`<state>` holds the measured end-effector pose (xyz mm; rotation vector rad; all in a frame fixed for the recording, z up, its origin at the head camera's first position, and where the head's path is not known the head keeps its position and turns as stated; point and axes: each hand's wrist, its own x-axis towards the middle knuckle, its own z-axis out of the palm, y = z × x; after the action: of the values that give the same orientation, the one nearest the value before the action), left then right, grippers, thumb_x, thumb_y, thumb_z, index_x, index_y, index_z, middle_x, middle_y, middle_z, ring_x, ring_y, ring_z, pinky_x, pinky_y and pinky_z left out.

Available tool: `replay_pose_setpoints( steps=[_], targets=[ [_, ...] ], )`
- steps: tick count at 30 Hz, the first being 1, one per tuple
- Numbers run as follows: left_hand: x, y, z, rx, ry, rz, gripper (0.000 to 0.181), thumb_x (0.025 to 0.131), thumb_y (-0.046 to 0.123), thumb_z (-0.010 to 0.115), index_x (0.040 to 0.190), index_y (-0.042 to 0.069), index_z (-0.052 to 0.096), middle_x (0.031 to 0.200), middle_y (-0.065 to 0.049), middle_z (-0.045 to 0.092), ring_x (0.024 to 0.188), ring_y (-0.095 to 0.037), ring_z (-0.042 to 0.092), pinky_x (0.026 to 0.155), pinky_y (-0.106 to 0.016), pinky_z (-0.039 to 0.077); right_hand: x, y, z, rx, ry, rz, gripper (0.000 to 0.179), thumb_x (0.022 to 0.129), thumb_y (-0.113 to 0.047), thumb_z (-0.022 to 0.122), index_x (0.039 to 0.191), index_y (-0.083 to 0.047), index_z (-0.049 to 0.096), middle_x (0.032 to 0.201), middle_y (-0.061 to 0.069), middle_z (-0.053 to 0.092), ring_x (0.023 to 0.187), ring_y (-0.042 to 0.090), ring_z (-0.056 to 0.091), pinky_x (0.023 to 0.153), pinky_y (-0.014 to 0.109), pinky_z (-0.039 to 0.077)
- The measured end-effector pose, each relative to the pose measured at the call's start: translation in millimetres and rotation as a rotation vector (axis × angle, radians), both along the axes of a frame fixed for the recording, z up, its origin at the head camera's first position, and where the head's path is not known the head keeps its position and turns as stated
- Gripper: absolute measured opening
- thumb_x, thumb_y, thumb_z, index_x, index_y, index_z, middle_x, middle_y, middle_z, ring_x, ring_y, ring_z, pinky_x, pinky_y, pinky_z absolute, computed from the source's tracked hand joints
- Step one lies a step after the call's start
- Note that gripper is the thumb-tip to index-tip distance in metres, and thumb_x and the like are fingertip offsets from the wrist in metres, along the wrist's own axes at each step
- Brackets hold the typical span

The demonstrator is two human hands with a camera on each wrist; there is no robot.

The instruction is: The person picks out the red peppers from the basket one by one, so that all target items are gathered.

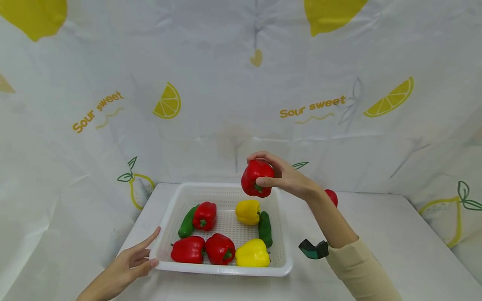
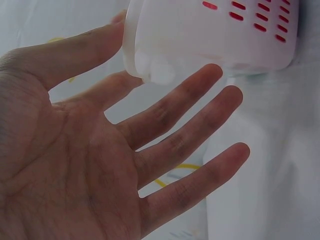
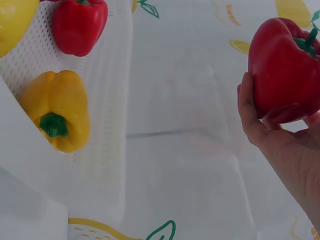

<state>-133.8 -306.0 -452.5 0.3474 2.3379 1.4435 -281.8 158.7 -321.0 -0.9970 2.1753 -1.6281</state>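
A red bell pepper (image 1: 258, 179) is in my right hand (image 1: 290, 177), raised over the back right corner of a white plastic basket (image 1: 222, 269). Fingers and thumb grip its sides, and its green stem shows in the right wrist view. My left hand (image 1: 126, 263) touches the basket's front left corner with the thumb and index finger; in the left wrist view the other fingers (image 2: 187, 135) stretch out straight below the rim. Inside the basket lie red peppers (image 1: 188, 250), yellow peppers (image 1: 252, 253), and two green cucumbers, one at the left (image 1: 188, 223) and one at the right (image 1: 265, 229).
Behind my right forearm another red pepper (image 1: 332, 197) sits on the white table (image 1: 380, 234), partly hidden. A dark strap (image 1: 314, 249) hangs beside the right wrist. White cloth with lemon prints (image 1: 226, 104) covers the wall behind.
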Motion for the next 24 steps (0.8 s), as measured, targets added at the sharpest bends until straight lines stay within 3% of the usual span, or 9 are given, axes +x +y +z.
replay_pose_setpoints(
  steps=[4,14,24],
  targets=[
    [-0.3,0.9,1.0,0.011,0.001,-0.002,0.081,0.113,0.021,0.059,0.175,0.014,0.008,0.138,-0.024,0.068,0.112,0.006,0.07,0.095,-0.04,0.067,4.1,6,-0.4,-0.012,0.012,-0.017,0.064,0.094,-0.016,0.076,0.152,-0.014,0.05,0.154,0.015,0.054,0.136,0.036,0.054,0.095,0.042,0.067],
    [0.6,0.7,0.4,0.012,0.004,0.005,0.08,0.113,0.02,0.059,0.175,0.015,0.009,0.14,-0.025,0.067,0.113,0.006,0.07,0.095,-0.041,0.067,10.5,21,-4.4,-0.036,-0.003,-0.081,0.076,0.088,-0.007,0.076,0.156,-0.015,0.043,0.153,0.015,0.053,0.135,0.034,0.053,0.091,0.04,0.067],
    [3.0,1.4,4.9,0.016,0.01,0.006,0.079,0.113,0.021,0.058,0.176,0.018,0.011,0.14,-0.026,0.066,0.115,0.003,0.071,0.094,-0.023,0.064,15.4,28,-7.2,-0.065,-0.016,-0.062,0.082,0.087,-0.003,0.076,0.16,-0.014,0.04,0.157,0.008,0.051,0.138,0.033,0.05,0.094,0.04,0.067]
  ],
)
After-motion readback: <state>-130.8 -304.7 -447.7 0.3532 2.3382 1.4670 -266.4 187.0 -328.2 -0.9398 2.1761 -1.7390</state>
